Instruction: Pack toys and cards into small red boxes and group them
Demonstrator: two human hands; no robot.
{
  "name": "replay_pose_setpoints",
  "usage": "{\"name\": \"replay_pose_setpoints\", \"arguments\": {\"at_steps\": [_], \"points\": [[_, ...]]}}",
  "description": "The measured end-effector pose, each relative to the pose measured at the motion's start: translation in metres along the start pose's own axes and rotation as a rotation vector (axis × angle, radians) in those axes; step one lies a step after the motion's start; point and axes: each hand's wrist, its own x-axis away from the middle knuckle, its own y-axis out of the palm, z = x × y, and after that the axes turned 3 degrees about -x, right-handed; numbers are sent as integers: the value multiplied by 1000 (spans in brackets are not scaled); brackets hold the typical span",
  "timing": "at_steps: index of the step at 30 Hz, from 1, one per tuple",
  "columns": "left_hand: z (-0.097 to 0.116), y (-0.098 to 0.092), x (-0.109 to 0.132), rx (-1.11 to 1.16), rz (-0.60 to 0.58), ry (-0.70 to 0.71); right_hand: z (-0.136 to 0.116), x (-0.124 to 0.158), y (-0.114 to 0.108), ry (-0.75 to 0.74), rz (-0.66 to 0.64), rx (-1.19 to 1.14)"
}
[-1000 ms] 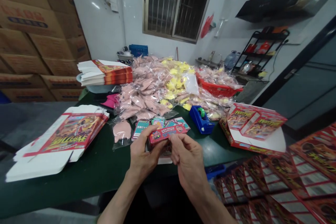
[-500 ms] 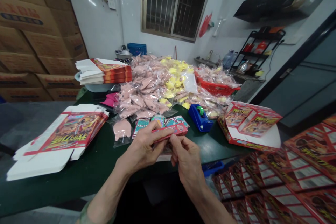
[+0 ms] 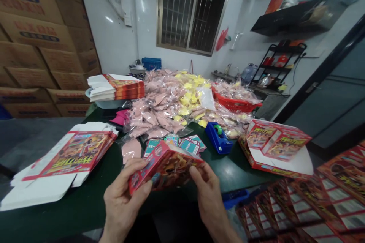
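Observation:
A red printed cardboard box [image 3: 173,167] is held tilted above the near edge of the green table. My left hand [image 3: 125,193] grips its left end, thumb on the printed face and fingers over the top. At the box's right end, my right hand [image 3: 207,190] pinches the edge with its thumb in front. Just behind the box lie several teal printed cards [image 3: 191,146] and a pink pig-shaped piece in a clear bag [image 3: 131,151]. The box hides part of the cards.
Flattened red-and-white boxes [image 3: 82,152] lie stacked at left. Bagged pink pieces [image 3: 156,110] and yellow ones [image 3: 189,89] are heaped at the back, beside a red basket [image 3: 236,103]. A blue tape dispenser [image 3: 218,138] stands right of centre. Made-up boxes [image 3: 281,144] sit at right.
The box has turned so its broad printed face shows. My left hand has moved left and down to its left end; my right hand now holds the right end. The view has tilted up slightly.

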Motion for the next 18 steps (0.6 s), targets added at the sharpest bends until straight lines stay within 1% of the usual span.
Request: {"name": "replay_pose_setpoints", "arguments": {"at_steps": [1,3,4,5,7,8,9,10,11,12,13,14,15,16,17,18], "points": [[-7,-3,6,32,-20,-77,-8,-4,-4,-68,-13,30],[-13,-9,13,3,-71,-181,-27,-13,-11,-238,-37,220],[-13,-11,13,-52,-88,-196,-37,-16,-12,-357,-70,357],[-10,-13,11,-123,-94,-184,-47,-19,-11,-493,-134,500],[2,-13,3,-246,-115,-109,-63,-17,-2,-752,-339,726],[8,-11,-1,-272,-170,-70,-69,-13,6,-849,-461,797],[13,-8,-6,-274,-256,-52,-73,-9,13,-917,-579,841],[17,-4,-9,-252,-354,-59,-76,-5,20,-957,-667,855],[18,-1,-11,-214,-440,-96,-78,-3,24,-981,-705,841],[18,1,-11,-164,-504,-157,-78,-5,26,-991,-679,802],[15,3,-9,-113,-518,-231,-78,-11,26,-971,-578,746],[12,3,-6,-71,-483,-310,-76,-23,22,-896,-413,675],[8,1,-2,-44,-401,-388,-74,-40,17,-790,-230,604],[5,-1,3,-31,-286,-460,-70,-62,12,-618,-11,540],[3,-3,7,-27,-161,-523,-66,-87,7,-403,99,490],[3,-4,11,-32,-47,-574,-60,-114,3,-304,105,497]]}}
